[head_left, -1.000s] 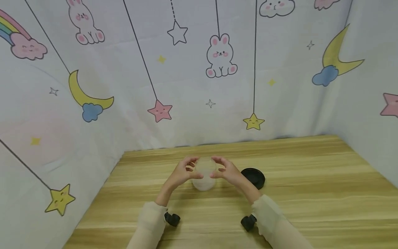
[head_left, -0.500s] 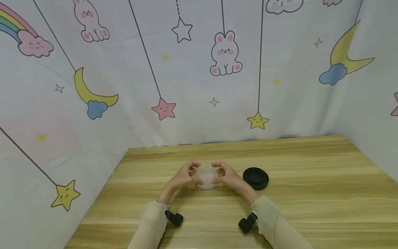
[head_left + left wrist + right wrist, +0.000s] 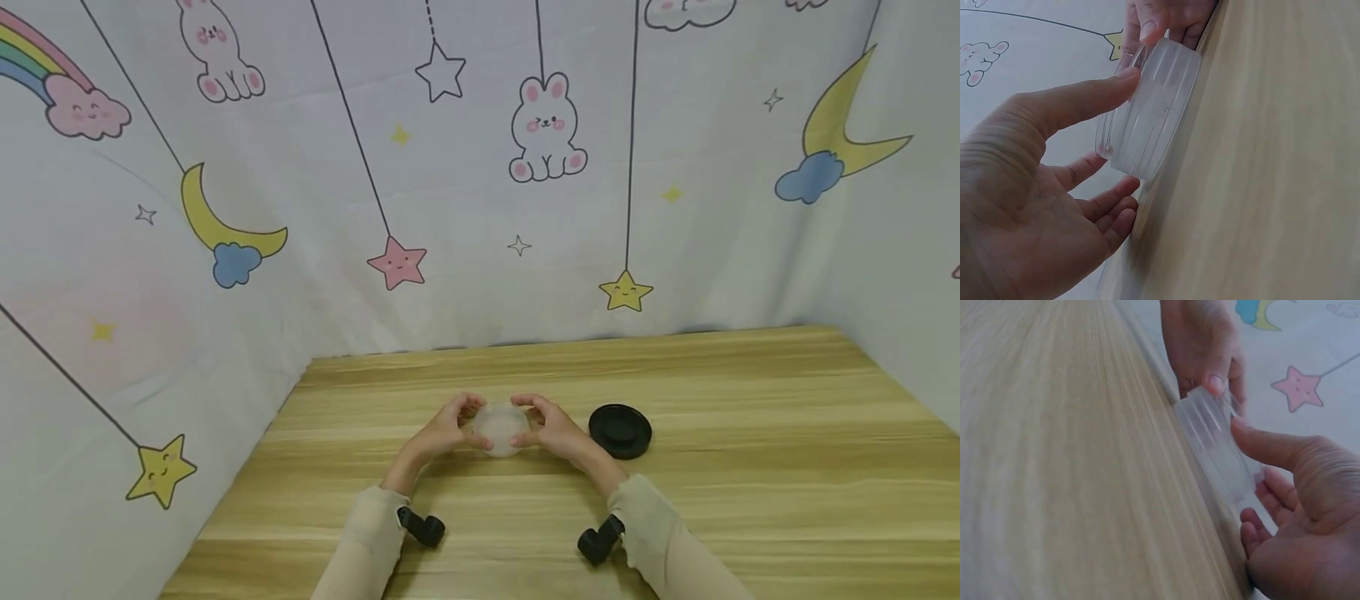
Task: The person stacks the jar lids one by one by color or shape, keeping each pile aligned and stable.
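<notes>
A low, round, translucent plastic container (image 3: 501, 429) sits on the wooden table between both hands. In the left wrist view, a clear ring-like upper part rests against the container's frosted body (image 3: 1160, 109). My left hand (image 3: 450, 429) holds its left side, thumb on the near edge and fingers round the far side. From the opposite side my right hand (image 3: 551, 429) grips it the same way, its thumb at the clear rim in the right wrist view. The container's far side is partly hidden by the fingers.
To the right of the right hand lies a black round disc (image 3: 620, 431) with a raised middle. Behind the wooden table (image 3: 750, 467) hangs a white cloth (image 3: 465, 308) printed with stars, moons and rabbits. A black wrist camera (image 3: 422, 527) sits under each sleeve cuff.
Both hands have come down with the clear upper part, and the container's tall outline has shrunk to one low round shape. The head view has shifted slightly; the black disc stays on the table.
</notes>
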Demonstrator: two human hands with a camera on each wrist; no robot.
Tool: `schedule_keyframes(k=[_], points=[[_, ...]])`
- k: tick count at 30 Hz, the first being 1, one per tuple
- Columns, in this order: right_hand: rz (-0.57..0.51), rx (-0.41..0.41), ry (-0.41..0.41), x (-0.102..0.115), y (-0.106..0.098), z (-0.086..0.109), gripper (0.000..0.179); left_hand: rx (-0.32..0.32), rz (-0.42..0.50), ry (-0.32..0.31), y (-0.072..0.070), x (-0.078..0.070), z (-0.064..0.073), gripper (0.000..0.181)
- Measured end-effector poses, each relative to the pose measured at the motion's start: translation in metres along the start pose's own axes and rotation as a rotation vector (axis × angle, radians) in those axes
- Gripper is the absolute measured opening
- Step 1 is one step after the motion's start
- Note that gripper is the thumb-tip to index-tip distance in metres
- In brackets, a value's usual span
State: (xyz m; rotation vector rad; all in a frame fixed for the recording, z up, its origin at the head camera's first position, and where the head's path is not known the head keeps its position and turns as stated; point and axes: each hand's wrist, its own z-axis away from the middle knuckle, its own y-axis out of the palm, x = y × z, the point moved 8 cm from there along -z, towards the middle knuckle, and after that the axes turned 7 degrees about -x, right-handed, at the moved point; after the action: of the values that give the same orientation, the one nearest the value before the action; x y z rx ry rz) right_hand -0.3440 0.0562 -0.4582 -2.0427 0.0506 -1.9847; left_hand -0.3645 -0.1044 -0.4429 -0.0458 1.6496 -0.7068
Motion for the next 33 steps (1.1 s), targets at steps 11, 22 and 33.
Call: schedule_keyframes(k=[11,22,33], points=[[0.001,-0.004,0.011,-0.0028,0.0012,-0.0001,0.067,0.013,0.026,-0.038,0.0024,0.0062,0.0001,0.066],[0.017,0.009,-0.009,-0.0016,0.0032,-0.0022,0.068,0.025,0.039,-0.042,0.001,0.0067,0.0018,0.067],[0.025,-0.007,-0.014,-0.0006,-0.0024,0.0,0.063,0.029,0.034,-0.041,0.0026,0.0075,-0.001,0.07]])
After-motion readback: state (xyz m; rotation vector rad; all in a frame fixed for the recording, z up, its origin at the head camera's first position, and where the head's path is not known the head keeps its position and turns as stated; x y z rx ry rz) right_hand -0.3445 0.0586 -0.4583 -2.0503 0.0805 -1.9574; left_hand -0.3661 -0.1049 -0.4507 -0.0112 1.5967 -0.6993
